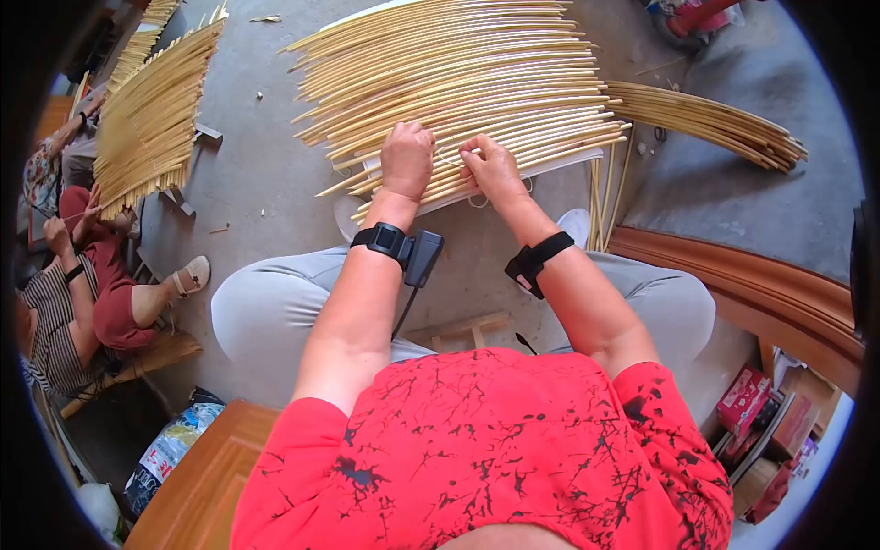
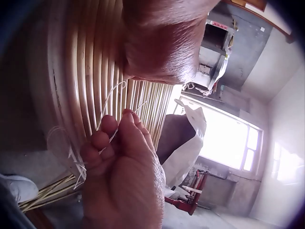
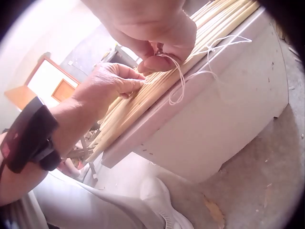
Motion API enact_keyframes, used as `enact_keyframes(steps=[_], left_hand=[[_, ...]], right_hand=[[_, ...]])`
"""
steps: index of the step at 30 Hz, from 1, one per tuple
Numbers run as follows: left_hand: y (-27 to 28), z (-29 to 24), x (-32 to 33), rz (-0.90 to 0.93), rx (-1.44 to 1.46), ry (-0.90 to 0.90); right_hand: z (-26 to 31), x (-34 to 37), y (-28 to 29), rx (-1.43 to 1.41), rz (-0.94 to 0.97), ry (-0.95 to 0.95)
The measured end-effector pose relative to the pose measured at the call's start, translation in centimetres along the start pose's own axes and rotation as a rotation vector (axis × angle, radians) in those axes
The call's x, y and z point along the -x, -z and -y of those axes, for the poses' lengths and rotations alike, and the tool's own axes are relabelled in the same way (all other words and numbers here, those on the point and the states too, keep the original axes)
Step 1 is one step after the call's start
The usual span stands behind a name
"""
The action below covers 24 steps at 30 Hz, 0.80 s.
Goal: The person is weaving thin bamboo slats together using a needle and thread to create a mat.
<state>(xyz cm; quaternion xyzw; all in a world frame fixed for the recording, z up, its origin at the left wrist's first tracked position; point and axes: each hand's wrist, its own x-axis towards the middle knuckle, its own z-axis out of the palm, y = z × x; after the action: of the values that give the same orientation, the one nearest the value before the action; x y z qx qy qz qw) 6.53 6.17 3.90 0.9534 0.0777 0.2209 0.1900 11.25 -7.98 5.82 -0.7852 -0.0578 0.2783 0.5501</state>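
Slender pale sticks point(image 1: 458, 69) lie side by side as a mat on a low white-topped stand point(image 3: 205, 119). Both hands are over the near edge of this mat. My right hand point(image 1: 493, 167) pinches a thin white string point(image 2: 106, 102), and a loop of the string point(image 3: 180, 88) hangs below its fingers. To its left, my left hand point(image 1: 408, 160) has thumb and forefinger pinched together on the string, low over the sticks, as the right wrist view shows. More string ends trail over the stand's edge near the right hand.
A bundle of sticks point(image 1: 715, 119) leans out at the mat's right. Loose sticks point(image 2: 50, 191) lie below the stand. At left, other people sit by a second stick mat point(image 1: 151, 119). A wooden beam point(image 1: 742, 284) runs along the right, boxes point(image 1: 742, 399) beyond it.
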Motion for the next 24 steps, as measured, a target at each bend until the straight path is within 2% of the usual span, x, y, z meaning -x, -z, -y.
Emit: enact_keyframes(steps=[3, 7, 17, 24], left_hand=[[0.1, -0.1, -0.3, 0.035, -0.043, -0.013], [0.4, -0.1, -0.6, 0.107, -0.056, -0.007], [0.5, 0.1, -0.5, 0.129, 0.024, 0.020], [0.5, 0.3, -0.5, 0.128, 0.040, 0.015]], right_hand=[[0.0, 0.0, -0.4, 0.129, -0.001, 0.030], [-0.2, 0.1, -0.8, 0.126, 0.023, 0.008], [-1.4, -0.6, -1.3, 0.292, -0.007, 0.140], [-1.9, -0.7, -1.5, 0.311, -0.027, 0.173]])
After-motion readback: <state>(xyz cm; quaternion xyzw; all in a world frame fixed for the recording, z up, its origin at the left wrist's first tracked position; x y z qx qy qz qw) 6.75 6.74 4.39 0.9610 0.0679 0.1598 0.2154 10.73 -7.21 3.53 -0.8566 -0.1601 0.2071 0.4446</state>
